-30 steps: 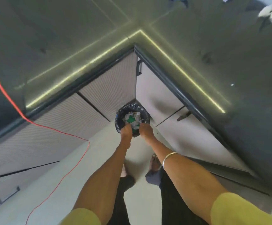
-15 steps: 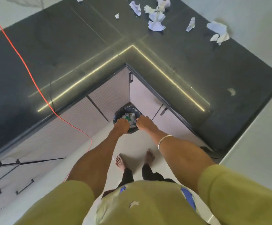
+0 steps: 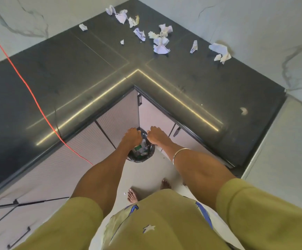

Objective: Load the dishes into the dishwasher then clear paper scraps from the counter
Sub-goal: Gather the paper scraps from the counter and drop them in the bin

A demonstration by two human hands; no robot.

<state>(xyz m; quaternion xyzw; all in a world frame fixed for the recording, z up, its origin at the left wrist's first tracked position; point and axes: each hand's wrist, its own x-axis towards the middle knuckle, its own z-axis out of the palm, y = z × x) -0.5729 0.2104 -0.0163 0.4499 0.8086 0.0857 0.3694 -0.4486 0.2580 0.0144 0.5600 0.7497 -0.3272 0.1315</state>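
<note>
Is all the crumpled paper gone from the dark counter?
No, many crumpled paper scraps lie on the dark counter near the wall, while both hands are down at the bin.

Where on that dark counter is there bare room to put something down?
The counter is bare along its left run, crossed only by the red cable, and on the right run between the glowing edge strip and the wall. The far corner is crowded with paper scraps.
</note>
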